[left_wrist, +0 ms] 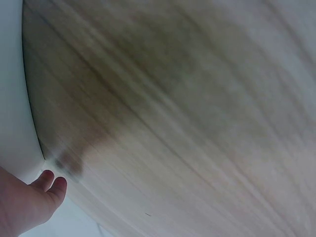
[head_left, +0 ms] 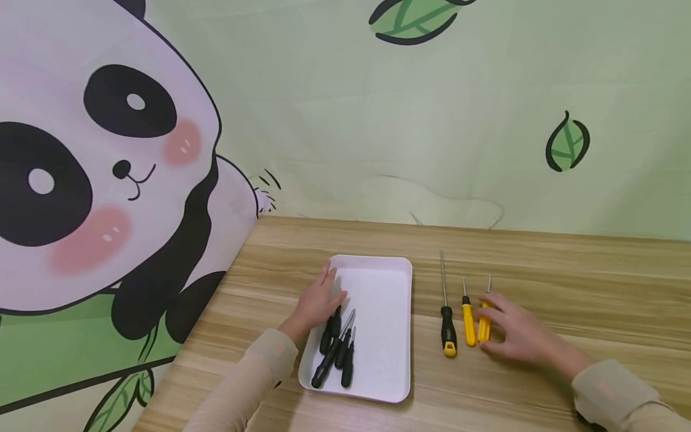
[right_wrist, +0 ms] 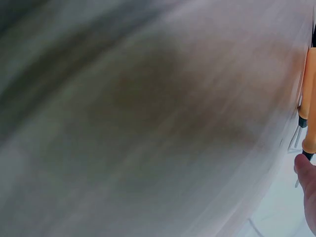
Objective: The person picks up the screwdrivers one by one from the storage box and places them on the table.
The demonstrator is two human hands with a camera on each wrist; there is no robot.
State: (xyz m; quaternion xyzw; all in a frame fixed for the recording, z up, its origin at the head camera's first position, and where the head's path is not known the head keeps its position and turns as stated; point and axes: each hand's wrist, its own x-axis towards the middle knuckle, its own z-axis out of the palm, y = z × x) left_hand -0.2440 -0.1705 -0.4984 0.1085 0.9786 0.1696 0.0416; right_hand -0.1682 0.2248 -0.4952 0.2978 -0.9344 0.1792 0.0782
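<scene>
A white tray (head_left: 381,336) lies on the table with several black-handled screwdrivers (head_left: 330,360) grouped at its left side. My left hand (head_left: 317,303) rests at the tray's upper left rim, fingers extended and thumb reaching over the inside. To the right of the tray lie a black screwdriver with a yellow end (head_left: 448,333), a yellow screwdriver (head_left: 468,324) and another yellow screwdriver (head_left: 484,329). Over this last one my right hand (head_left: 515,330) has its fingers spread, fingertips at the handle and thumb near its lower end. The wrist views show few fingertips.
The wood-grain table (head_left: 540,270) runs back to a pale green cloth (head_left: 459,150) printed with leaves and a large panda (head_left: 151,168). A dark object shows partly beneath the right sleeve (head_left: 615,390).
</scene>
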